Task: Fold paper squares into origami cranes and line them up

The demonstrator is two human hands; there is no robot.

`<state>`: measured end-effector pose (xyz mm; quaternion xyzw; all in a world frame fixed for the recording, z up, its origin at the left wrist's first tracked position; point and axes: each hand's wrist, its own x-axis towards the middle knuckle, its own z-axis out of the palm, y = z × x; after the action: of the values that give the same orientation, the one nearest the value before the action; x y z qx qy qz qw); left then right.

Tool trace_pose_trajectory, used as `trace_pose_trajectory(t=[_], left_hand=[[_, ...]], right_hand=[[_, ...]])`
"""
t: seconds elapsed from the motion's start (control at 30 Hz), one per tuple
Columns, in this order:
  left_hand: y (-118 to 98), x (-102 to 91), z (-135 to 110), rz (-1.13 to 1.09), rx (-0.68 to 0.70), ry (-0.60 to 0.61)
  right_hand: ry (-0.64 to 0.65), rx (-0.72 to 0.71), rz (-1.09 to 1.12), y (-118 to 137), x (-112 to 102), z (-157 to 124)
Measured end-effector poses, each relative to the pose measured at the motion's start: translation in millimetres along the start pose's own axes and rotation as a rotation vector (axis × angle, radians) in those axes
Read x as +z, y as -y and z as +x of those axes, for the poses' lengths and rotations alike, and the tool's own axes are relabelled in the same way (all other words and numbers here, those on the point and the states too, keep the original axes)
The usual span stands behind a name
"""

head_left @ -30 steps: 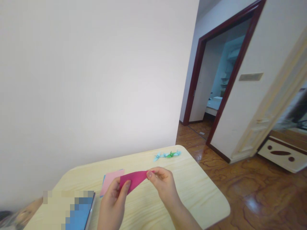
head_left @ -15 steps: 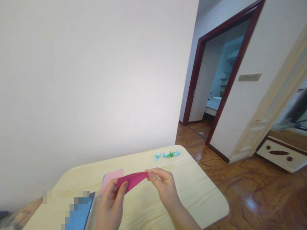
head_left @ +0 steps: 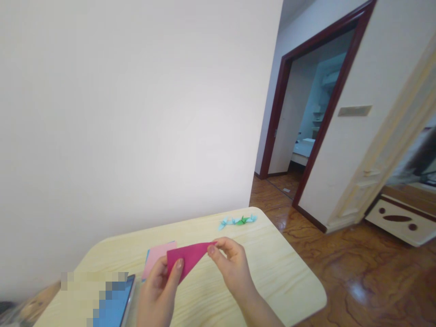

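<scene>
A magenta sheet of origami paper (head_left: 189, 258), folded into a triangle, is held above the table between both hands. My left hand (head_left: 159, 286) is closed on its wide end, thumb pressed flat on the face. The pointed right end is pinched between the thumb and fingers of my right hand (head_left: 233, 265). Behind my left hand, a stack of pink paper (head_left: 159, 255) with a blue edge lies on the table. Several small folded paper figures (head_left: 240, 221), light blue and green, sit in a row near the far edge.
The pale wooden table (head_left: 272, 272) has rounded corners and stands against a white wall (head_left: 136, 113). At the left lies a tablet-like device (head_left: 114, 304), partly pixelated. To the right are a glossy brown floor (head_left: 357, 272) and a dark red door frame (head_left: 327, 122).
The magenta paper has tilted, so more of its face shows. My right hand's fingertips have shifted slightly at the pointed end. The other things stay where they were.
</scene>
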<state>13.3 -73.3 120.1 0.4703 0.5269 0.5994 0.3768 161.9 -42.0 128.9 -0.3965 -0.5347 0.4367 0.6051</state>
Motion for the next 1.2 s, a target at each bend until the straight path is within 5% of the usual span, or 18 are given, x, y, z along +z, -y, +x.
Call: trace_pose_trajectory(t=[1.2], left_hand=[[-19.2,-2.0,-2.1,0.053,0.031,-0.025]], right_hand=[[0.018,-0.009,0.022,1.2,-3.2,1.9]])
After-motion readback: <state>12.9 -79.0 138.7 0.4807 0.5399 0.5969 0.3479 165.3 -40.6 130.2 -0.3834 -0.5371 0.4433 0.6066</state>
